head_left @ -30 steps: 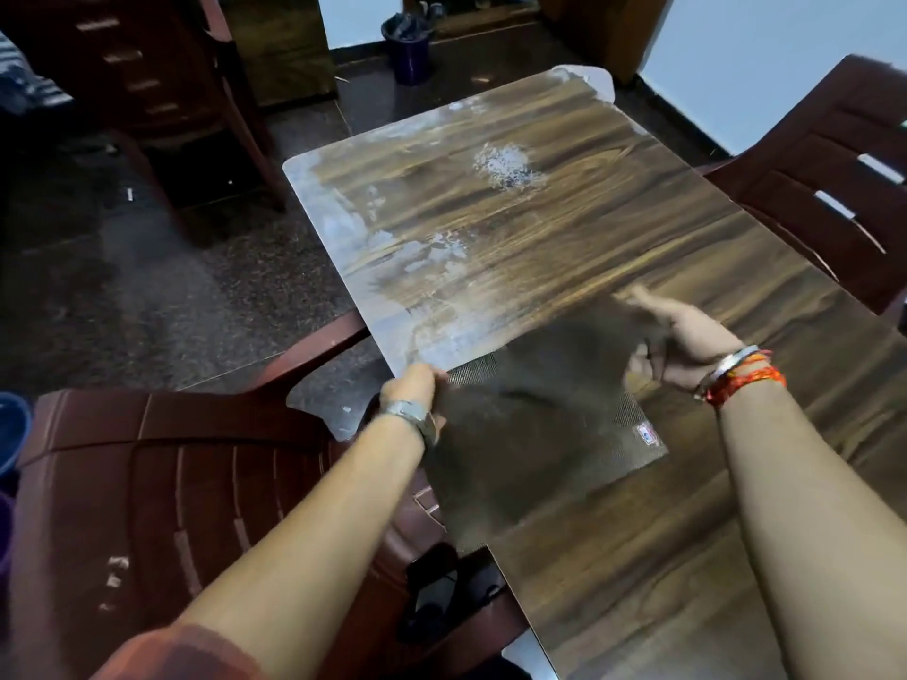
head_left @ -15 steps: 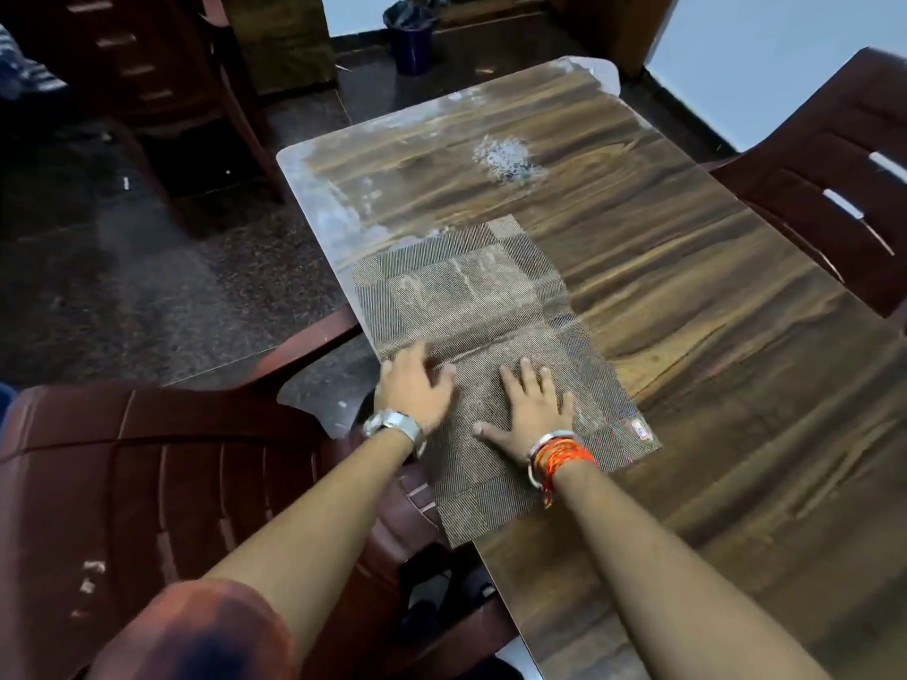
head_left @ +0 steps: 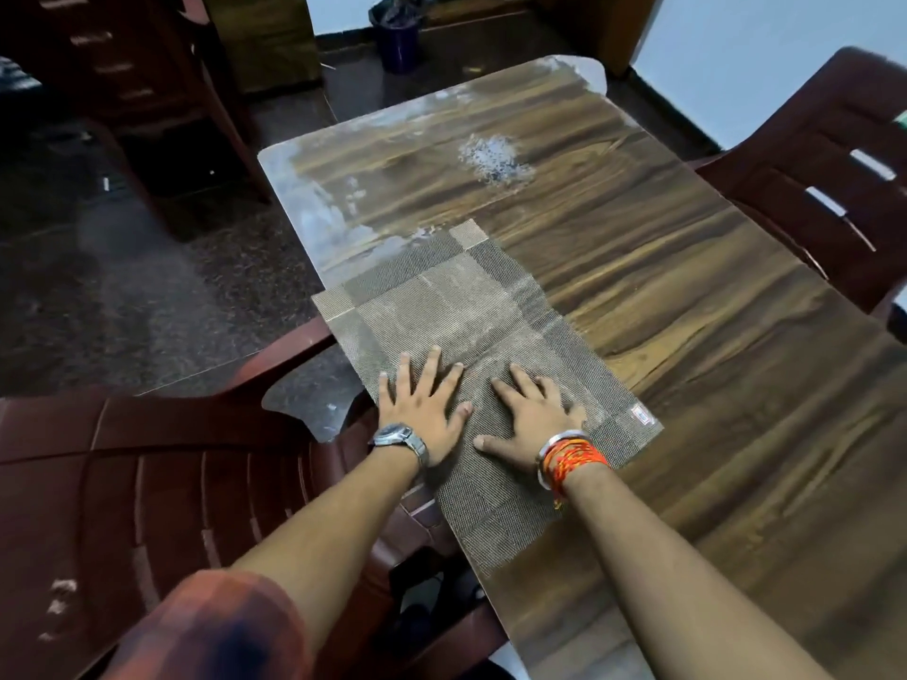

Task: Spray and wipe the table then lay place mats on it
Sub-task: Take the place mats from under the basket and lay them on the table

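A grey-brown woven place mat [head_left: 471,306] lies flat along the left edge of the wood-grain table [head_left: 687,336], its near-left corner slightly past the edge. My left hand [head_left: 422,409] rests palm down on the mat's left side, fingers spread, a watch on the wrist. My right hand [head_left: 532,414] presses flat beside it, with a metal bangle and orange threads at the wrist. Neither hand grips anything. A small label [head_left: 642,415] marks the mat's right corner.
A patch of white residue [head_left: 493,157] and pale smears [head_left: 314,208] mark the table's far part. Maroon plastic chairs stand at the near left [head_left: 147,483] and far right [head_left: 834,188]. A dark blue bin [head_left: 397,36] sits on the floor beyond.
A second ago both hands held the mat in the air over the table. It now lies flat, and both palms have slid a little forward on it, pressing it down.
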`<state>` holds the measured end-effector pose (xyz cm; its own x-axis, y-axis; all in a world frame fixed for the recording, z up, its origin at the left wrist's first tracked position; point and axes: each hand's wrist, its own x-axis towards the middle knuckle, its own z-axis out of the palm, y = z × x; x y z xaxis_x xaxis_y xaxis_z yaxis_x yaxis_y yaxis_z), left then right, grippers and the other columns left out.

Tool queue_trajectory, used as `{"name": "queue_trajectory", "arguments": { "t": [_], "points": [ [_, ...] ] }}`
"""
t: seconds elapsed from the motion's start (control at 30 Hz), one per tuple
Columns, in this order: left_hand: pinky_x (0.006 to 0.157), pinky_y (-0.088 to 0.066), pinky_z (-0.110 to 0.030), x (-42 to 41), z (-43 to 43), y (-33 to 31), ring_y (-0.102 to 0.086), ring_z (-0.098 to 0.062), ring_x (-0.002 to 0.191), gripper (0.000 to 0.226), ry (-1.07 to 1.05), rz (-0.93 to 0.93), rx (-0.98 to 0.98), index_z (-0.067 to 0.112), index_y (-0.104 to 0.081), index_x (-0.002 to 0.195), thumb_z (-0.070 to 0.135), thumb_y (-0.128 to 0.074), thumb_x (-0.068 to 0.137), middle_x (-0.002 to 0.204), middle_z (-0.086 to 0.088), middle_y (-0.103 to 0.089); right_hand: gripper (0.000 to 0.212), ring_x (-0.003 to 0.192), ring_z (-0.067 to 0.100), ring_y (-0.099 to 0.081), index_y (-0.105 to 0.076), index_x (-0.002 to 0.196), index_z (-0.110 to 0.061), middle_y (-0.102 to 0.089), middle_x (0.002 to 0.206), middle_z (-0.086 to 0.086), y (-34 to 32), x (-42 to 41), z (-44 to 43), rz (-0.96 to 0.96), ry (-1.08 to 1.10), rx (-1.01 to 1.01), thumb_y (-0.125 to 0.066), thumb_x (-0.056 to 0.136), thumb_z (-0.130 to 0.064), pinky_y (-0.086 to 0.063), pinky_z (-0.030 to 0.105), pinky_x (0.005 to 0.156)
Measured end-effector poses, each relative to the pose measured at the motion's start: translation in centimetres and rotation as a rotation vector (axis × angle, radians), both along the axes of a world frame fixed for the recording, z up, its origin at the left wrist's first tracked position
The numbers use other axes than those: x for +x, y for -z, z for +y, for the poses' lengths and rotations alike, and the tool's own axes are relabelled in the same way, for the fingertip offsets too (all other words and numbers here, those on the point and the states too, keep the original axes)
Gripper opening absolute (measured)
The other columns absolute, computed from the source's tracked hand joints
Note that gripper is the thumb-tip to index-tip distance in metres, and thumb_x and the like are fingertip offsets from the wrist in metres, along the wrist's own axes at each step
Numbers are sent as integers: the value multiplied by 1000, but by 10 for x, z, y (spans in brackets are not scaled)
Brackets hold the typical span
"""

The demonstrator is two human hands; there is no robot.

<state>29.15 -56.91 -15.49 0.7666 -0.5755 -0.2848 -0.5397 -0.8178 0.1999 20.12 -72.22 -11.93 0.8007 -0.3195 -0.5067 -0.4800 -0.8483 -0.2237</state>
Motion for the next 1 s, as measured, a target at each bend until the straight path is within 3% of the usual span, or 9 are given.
{"name": "queue_trajectory", "arguments": {
  "t": [0.1,0.27,0.43,0.7,0.9,1.0],
  "points": [
    [115,10,-55,3,5,10,19,-27,146,65,15,29,6,54,11,146,73,-14,89,158,17,21,98,150,29,13,3,151,-47,16,163,-13,18,-10,22,-83,30,-49,-38,72,-88,1,68,112],
    [115,10,-55,14,2,11,18,-25,146,66,49,-17,-8,56,10,145,76,-12,87,159,19,16,95,144,28,32,15,149,-47,30,159,-12,38,-16,36,-127,75,-107,-19,72,-92,17,72,106],
    [113,13,-58,15,1,14,18,-25,146,66,36,-37,-30,58,8,144,79,-11,85,158,21,14,94,144,27,32,15,148,-50,28,159,-14,41,-16,36,-131,96,-127,-15,70,-94,16,76,102],
    [110,13,-65,15,1,12,22,-40,143,69,5,-33,-2,63,7,141,86,-13,78,157,26,14,95,147,26,26,8,151,-48,18,162,-15,38,-25,43,-172,166,-175,-15,71,-94,15,76,102],
    [109,11,-67,14,0,7,21,-41,143,73,10,-25,14,63,8,141,88,-12,76,157,25,16,106,152,26,6,-11,156,-29,-4,165,-6,45,-36,53,-281,278,-204,-24,73,-92,8,62,116],
    [109,12,-68,14,0,6,22,-41,143,75,12,-12,23,63,12,140,91,-10,74,156,25,18,114,152,24,4,-11,157,-16,-4,165,2,47,-47,53,-320,345,-198,-25,73,-92,1,50,122]
  ]
}}
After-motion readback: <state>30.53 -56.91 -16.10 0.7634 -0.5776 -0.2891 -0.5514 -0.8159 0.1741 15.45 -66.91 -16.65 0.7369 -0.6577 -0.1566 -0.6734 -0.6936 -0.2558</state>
